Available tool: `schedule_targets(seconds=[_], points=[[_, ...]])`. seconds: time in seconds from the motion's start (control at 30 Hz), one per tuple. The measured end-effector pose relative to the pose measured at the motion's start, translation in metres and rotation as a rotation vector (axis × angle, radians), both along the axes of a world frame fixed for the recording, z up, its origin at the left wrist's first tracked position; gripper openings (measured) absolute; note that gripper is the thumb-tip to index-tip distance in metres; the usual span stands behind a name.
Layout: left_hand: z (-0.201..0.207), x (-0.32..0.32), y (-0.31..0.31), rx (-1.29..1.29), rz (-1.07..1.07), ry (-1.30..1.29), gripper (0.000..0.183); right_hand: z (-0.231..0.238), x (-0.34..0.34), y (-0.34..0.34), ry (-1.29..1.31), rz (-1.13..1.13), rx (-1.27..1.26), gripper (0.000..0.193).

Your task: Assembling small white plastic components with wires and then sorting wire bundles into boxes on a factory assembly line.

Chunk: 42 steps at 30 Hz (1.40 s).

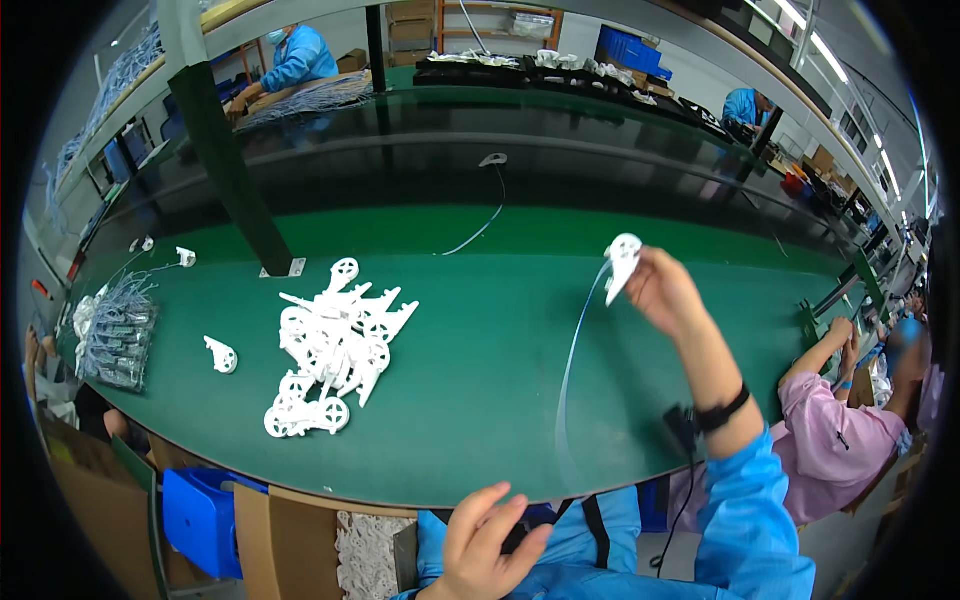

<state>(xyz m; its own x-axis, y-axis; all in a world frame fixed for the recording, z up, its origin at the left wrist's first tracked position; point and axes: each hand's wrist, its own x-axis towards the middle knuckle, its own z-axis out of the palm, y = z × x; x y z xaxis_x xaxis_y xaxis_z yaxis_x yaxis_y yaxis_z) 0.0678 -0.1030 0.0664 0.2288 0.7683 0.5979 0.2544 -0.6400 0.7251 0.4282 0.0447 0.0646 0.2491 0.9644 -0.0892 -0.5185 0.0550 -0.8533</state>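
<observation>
My right hand (662,290) is raised over the right part of the green table. It pinches a white plastic wheel-shaped part (624,252) with a tapered arm. From that part a thin bluish strip (572,365) hangs down in a curve, its lower end blurred. My left hand (488,545) is at the table's front edge, fingers apart, with nothing seen in it. Left of the middle lies a heap of similar white plastic parts (335,345). One more white part (221,355) lies alone to the left of the heap.
A dark conveyor belt (400,165) runs behind the table, carrying a white part (493,159) with a strip. A green post (232,170) rises at the left. Bagged cables (118,340) lie far left. Below are a cardboard box (285,535) and a blue stool (203,520). A pink-sleeved co-worker (830,430) sits right.
</observation>
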Motion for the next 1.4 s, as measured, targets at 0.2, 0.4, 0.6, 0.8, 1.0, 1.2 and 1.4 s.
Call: schedule_targets(seconds=[0.2,0.4,0.6,0.8,1.0,1.2,1.4], points=[[-0.048,-0.012,0.019,-0.177,0.04,-0.085,0.023,-0.073,0.174,0.101,0.044,-0.453,-0.197,0.013],[-0.088,-0.016,0.042,-0.163,0.167,-0.014,0.021,-0.102,0.203,0.139,-0.833,-0.709,-0.617,0.024],[-0.089,-0.014,0.04,-0.103,0.238,0.0,0.014,-0.097,0.181,0.135,-1.444,-0.873,-0.773,0.035],[-0.087,-0.019,0.04,-0.15,0.132,-0.06,0.01,-0.056,0.0,0.109,-1.353,-0.461,0.284,0.02],[-0.078,-0.045,0.031,-0.212,-0.036,-0.205,0.014,-0.035,-0.23,0.049,-1.386,0.349,0.47,0.027],[-0.079,-0.118,-0.011,-0.305,0.11,-0.188,0.019,-0.028,-0.289,0.021,-1.613,0.13,0.637,0.039],[-0.153,-0.221,-0.034,-0.78,0.345,-0.609,0.02,-0.036,-0.29,-0.039,-1.556,0.418,0.63,0.033]])
